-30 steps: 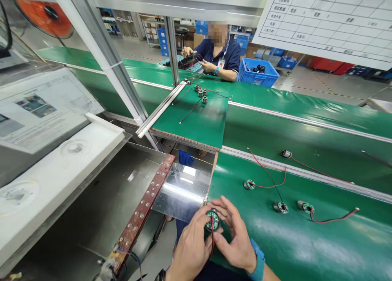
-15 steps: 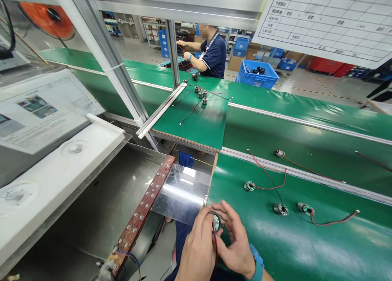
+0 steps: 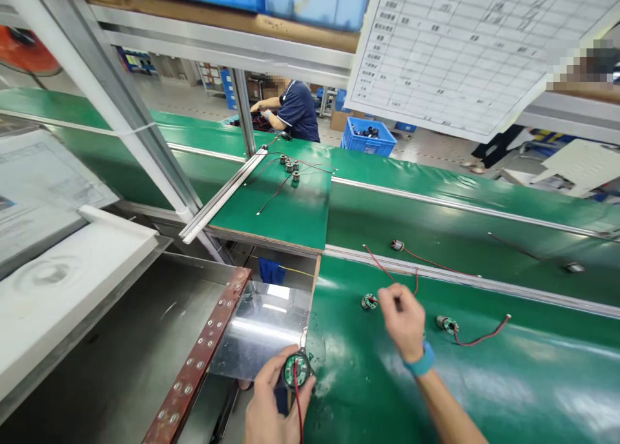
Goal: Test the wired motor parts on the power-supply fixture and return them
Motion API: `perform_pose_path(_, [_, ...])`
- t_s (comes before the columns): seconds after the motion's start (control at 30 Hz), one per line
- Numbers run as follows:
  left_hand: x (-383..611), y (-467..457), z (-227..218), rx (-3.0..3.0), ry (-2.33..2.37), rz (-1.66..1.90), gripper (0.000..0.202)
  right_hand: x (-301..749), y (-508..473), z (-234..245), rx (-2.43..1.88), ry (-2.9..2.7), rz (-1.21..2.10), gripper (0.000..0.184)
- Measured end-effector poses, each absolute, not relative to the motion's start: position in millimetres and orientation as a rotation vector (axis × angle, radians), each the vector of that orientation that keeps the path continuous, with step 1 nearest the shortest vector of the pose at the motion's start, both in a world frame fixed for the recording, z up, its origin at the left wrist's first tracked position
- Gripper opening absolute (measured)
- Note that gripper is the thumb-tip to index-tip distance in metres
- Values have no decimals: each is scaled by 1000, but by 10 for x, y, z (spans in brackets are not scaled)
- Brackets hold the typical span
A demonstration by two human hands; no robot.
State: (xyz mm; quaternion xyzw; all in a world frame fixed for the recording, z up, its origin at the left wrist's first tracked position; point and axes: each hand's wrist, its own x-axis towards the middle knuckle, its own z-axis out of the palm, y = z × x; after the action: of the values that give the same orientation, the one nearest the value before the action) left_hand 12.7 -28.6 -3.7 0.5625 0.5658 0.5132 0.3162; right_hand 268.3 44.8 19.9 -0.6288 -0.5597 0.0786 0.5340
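Observation:
My left hand [image 3: 266, 405] sits at the bottom centre, closed around a small round motor [image 3: 296, 370] with a green circuit board facing up and a red wire hanging down. My right hand [image 3: 403, 321], with a blue wristband, is stretched out over the green conveyor belt [image 3: 484, 379]. Its fingers are pinched on a thin red-and-black wire that runs across the belt. A loose motor [image 3: 369, 301] lies just left of that hand and another [image 3: 445, 323] just right, each with a red wire. A third motor [image 3: 397, 244] rests farther back by the belt's rail.
A raised green board [image 3: 285, 205] carries several motors [image 3: 290, 166]. Behind it a person in a dark shirt [image 3: 293, 111] works beside a blue crate [image 3: 369, 137]. A metal tray [image 3: 145, 341] with a brown screwed strip [image 3: 203, 347] lies left. A printed chart [image 3: 460, 50] hangs overhead.
My right hand let go of the held motor and reached forward and right onto the belt, pinching a wire. My left hand keeps the motor, and the view has swung right.

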Motion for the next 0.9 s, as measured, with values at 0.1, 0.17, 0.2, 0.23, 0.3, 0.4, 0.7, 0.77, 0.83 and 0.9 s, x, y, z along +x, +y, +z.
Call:
perform_pose_path(0.1, [81, -278, -17, 1375, 1502, 1433, 49, 3512, 911, 300, -1771, -1197, -142, 53])
perform_pose_path(0.17, [53, -278, -9, 1321, 1527, 1442, 52, 4020, 1216, 284, -2013, -1163, -184, 54])
perform_pose_path(0.2, [41, -278, -6, 1300, 1542, 1432, 53, 4229, 1359, 246, -2154, -1189, -128, 52])
perform_pose_path(0.23, [32, -277, -5, 1281, 1557, 1419, 54, 4399, 1491, 189, -2277, -1247, -52, 46])
perform_pose_path(0.3, [23, -276, -3, 1245, 1577, 1408, 56, 4617, 1705, 37, -2461, -1432, 108, 29])
perform_pose_path(0.4, [17, -278, -9, 1210, 1590, 1404, 57, 4702, 1884, -183, -2600, -1677, 191, 29])
perform_pose_path(0.7, [-172, -265, -35, 1247, 1559, 1193, 54, 4677, 1619, 236, -2573, -2062, 95, 29])
perform_pose_path(0.77, [-208, -255, -9, 1206, 1559, 1182, 55, 4713, 1395, 337, -2610, -2133, 106, 27])
perform_pose_path(0.83, [-237, -249, 19, 1181, 1549, 1186, 55, 4774, 1136, 335, -2634, -2163, 152, 24])
perform_pose_path(0.9, [-269, -253, 43, 1165, 1511, 1183, 55, 4839, 883, 258, -2599, -2195, 261, 26])
